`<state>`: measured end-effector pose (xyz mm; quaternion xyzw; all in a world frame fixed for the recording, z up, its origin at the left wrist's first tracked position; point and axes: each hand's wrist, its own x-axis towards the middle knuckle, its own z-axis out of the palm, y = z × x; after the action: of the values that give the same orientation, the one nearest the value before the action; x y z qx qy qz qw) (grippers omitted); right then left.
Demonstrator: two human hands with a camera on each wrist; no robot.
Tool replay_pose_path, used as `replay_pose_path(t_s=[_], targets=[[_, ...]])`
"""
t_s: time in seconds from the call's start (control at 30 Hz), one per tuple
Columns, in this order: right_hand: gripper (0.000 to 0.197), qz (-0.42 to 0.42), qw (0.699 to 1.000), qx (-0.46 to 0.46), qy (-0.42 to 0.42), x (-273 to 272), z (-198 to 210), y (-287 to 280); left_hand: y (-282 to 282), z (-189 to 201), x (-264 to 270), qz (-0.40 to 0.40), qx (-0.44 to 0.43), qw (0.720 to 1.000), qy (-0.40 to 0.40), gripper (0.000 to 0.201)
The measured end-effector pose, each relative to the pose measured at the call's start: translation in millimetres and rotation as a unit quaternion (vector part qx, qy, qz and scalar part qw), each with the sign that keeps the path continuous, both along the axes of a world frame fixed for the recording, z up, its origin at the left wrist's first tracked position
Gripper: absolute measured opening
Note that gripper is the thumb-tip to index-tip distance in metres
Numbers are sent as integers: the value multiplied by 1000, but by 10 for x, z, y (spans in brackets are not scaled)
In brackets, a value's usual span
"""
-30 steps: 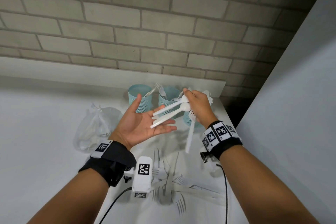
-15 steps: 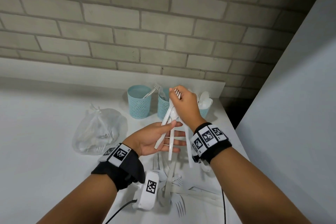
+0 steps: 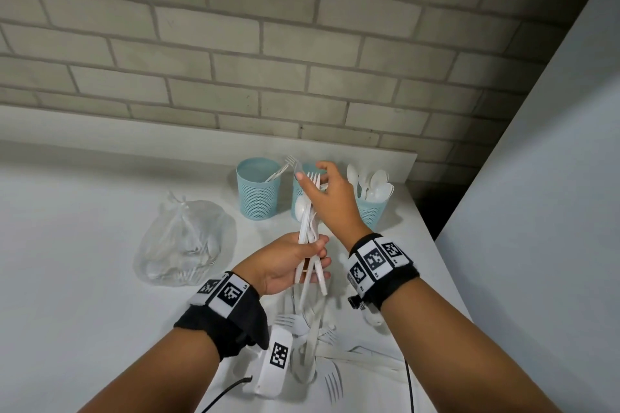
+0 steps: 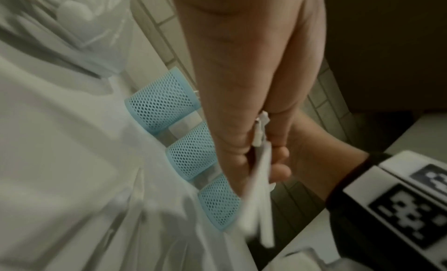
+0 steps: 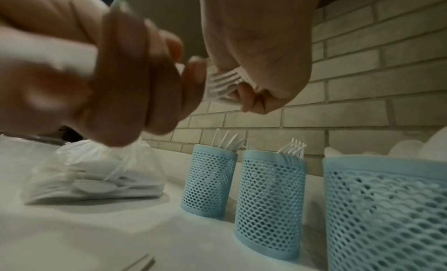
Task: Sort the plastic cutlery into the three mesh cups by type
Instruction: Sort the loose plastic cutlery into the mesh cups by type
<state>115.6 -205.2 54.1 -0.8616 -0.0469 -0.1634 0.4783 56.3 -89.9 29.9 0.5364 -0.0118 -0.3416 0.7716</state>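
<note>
**Sorting a mixed handful above the cups**

Gripping a bundle of white cutlery (image 3: pixel 310 238) by the handles, the left hand (image 3: pixel 285 261) holds it upright above the counter (image 3: pixel 84 245). The right hand (image 3: pixel 330 199) pinches the fork heads at twelve o'clock. Three mesh cups (image 3: pixel 258 191) stand beyond; a knotted plastic bag (image 3: pixel 183 241) lies at nine o'clock.

- Left wrist (image 3: pixel 223 307): black band with white tag blocks.
- Right wrist (image 3: pixel 380 265): same black band, three tags.
- White camera (image 3: pixel 273 360) under left wrist, one tag, black cable (image 3: pixel 224 396).
</note>
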Motion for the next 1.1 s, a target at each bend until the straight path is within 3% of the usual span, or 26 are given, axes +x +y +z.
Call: replay_pose_path(t_s=[0.03,0.1,0.27,0.37,0.43,0.53,0.63,0.7,0.87,0.97,1.1], targets=[[51,-7,1000,-17,18,14,-13,1,2,-8,13,9,16,1000,-7,8],[34,-11,996,-83,30,46,-44,7,-9,-25,35,39,48,998,-19,8],[51,-11,992,-95,81,38,-4,12,-9,-27,73,113,90,989,-42,13],[35,-51,993,21,109,89,16,-7,32,-22,90,117,72,990,-39,30],[29,-83,974,164,130,147,21,-32,50,-23,89,114,61,991,-35,40],[28,-95,903,396,139,156,109,-88,73,-31,90,131,48,990,-34,40],[29,-82,847,499,166,129,172,-170,103,-30,103,156,30,987,-39,27],[24,-72,841,497,200,115,160,-200,117,-15,111,162,3,986,-38,23],[14,31,891,353,284,44,46,-220,119,13,143,179,12,982,-66,19],[7,99,890,329,299,-4,7,-214,120,-11,176,201,22,977,-72,22],[3,139,888,317,303,-16,-6,-220,103,24,175,170,21,983,-71,29]])
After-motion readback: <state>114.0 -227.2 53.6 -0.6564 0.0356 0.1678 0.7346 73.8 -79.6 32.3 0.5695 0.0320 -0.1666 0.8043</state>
